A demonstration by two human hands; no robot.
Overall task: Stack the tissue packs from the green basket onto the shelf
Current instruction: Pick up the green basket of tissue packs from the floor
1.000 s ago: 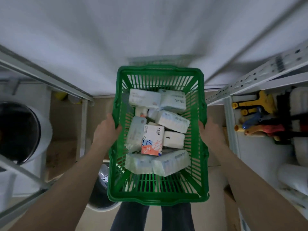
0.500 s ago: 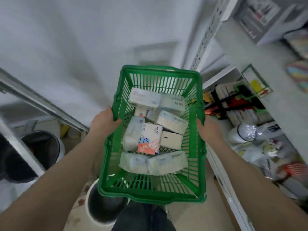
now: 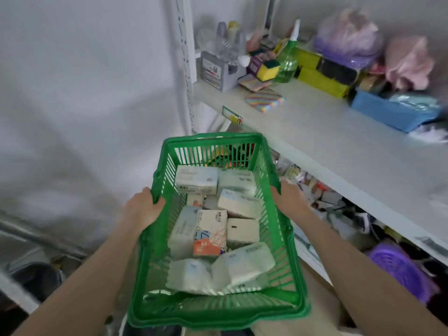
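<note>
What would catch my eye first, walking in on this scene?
The bright green basket, centre frame, heaped with pale tissue packs, gripped by the left hand and right hand on its side rims. To its right, a grey shelf carries colourful sponges and bottles at the back.

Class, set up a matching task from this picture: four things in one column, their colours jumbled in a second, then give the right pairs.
Things:
1. basket
2. spray bottle
3. low box on the shelf's right
4. striped sponge

Colours:
A. blue
B. rainbow stripes
C. solid green plastic
D. clear green with a white nozzle

Pairs: 1-C, 2-D, 3-A, 4-B
</note>
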